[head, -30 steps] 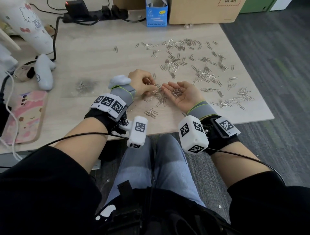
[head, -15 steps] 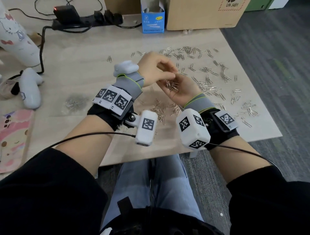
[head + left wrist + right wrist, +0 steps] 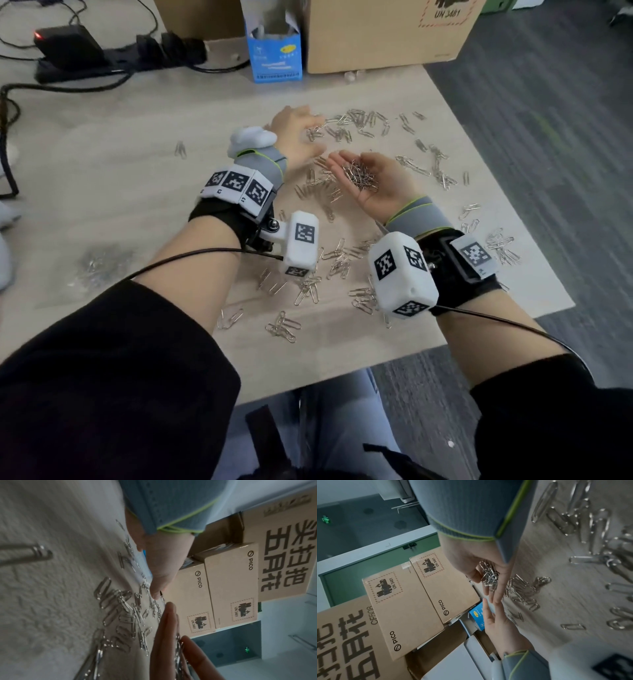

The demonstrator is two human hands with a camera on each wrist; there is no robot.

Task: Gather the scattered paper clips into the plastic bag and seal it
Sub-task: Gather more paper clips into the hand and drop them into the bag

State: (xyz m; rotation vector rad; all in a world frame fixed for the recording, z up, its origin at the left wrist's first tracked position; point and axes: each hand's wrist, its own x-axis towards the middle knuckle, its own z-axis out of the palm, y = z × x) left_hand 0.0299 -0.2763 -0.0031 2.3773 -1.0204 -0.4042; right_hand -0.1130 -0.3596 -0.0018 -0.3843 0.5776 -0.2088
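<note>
Silver paper clips (image 3: 356,123) lie scattered over the wooden table (image 3: 120,164), from its far middle to its near edge. My right hand (image 3: 373,192) is turned palm up above the table, fingers relaxed, carrying a small heap of clips (image 3: 361,174); that heap (image 3: 489,576) also shows in the right wrist view. My left hand (image 3: 296,132), blurred and open with fingers spread, reaches over the far clips just beyond the right fingertips. The clear plastic bag (image 3: 102,265) lies flat at the left with several clips inside.
A blue carton (image 3: 274,44) and a cardboard box (image 3: 387,31) stand at the table's back edge. A black power strip (image 3: 102,58) with cables lies at the back left. The table's right edge drops to grey carpet (image 3: 548,137).
My left hand has left the right palm and moved forward to the far clips. The right hand stays palm up with its heap, now a little larger.
</note>
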